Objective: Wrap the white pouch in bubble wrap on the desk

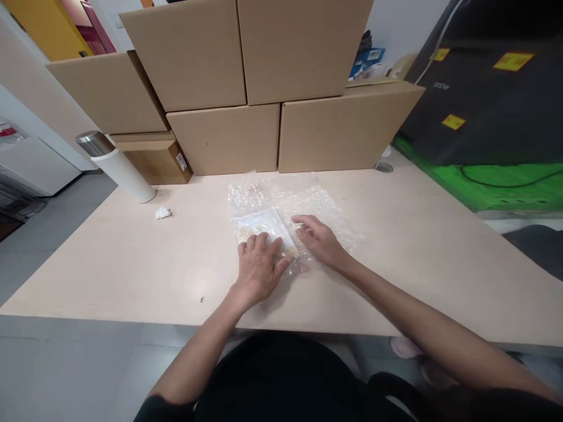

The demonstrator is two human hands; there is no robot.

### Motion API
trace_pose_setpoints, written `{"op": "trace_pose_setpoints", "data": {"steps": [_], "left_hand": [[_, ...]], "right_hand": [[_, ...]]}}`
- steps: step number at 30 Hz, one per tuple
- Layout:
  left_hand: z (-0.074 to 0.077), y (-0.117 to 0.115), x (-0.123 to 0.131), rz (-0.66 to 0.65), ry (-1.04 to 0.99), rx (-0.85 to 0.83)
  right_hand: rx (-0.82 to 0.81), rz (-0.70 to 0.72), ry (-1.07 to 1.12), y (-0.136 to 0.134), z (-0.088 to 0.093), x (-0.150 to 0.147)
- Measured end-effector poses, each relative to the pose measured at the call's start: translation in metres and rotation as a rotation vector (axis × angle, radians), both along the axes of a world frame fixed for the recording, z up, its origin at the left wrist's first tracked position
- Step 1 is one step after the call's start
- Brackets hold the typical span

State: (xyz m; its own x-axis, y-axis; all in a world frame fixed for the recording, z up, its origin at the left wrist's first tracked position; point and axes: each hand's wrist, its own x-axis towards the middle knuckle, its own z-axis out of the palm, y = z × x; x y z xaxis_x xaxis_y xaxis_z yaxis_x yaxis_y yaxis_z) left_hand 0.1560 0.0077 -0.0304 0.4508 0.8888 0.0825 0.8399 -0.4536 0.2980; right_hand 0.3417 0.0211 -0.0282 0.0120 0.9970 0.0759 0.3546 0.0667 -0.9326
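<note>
The bubble wrap [285, 205] is pinned flat by the spread left hand [259, 266] and right hand [319, 240], so the wrapped white packet [264, 225] could easily get squashed if pressed harder.

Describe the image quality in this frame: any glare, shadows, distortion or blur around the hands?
Head view: even, soft light; a faint sheen on the table near the left hand. Weak shadows under both hands. The bubble wrap glints, so the contents beneath it stay unclear. Wide-angle bending tilts the white bottle and boxes. The right hand looks sharp.
</note>
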Motion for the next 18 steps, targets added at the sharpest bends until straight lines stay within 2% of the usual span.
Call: {"op": "trace_pose_setpoints", "data": {"steps": [3,5,8,10,11,13,15,18], "left_hand": [[-0.001,0.000,-0.003,-0.052,0.002,-0.006],[-0.004,0.000,-0.013,-0.004,-0.099,0.010],[-0.010,0.000,-0.033,0.300,-0.442,0.005],[-0.010,0.002,-0.043,0.463,-0.773,-0.181],[-0.008,0.002,-0.046,0.494,-0.931,-0.296],[-0.002,0.001,-0.045,0.497,-1.161,-0.428],[0.007,0.000,-0.035,0.439,-1.271,-0.400],[0.018,0.000,-0.009,0.221,-1.268,-0.335]], "right_hand": [[0.136,0.184,-0.178,0.004,-0.002,-0.012],[0.149,0.293,-0.254,0.006,-0.004,-0.024],[0.142,0.348,-0.326,0.009,-0.003,-0.035],[0.116,0.343,-0.310,0.009,0.000,-0.035],[0.090,0.342,-0.277,0.009,0.002,-0.034],[0.008,0.334,-0.173,0.007,0.006,-0.028],[-0.083,0.312,-0.033,0.006,0.008,-0.021],[-0.158,0.270,0.227,0.004,0.008,-0.008]]}}
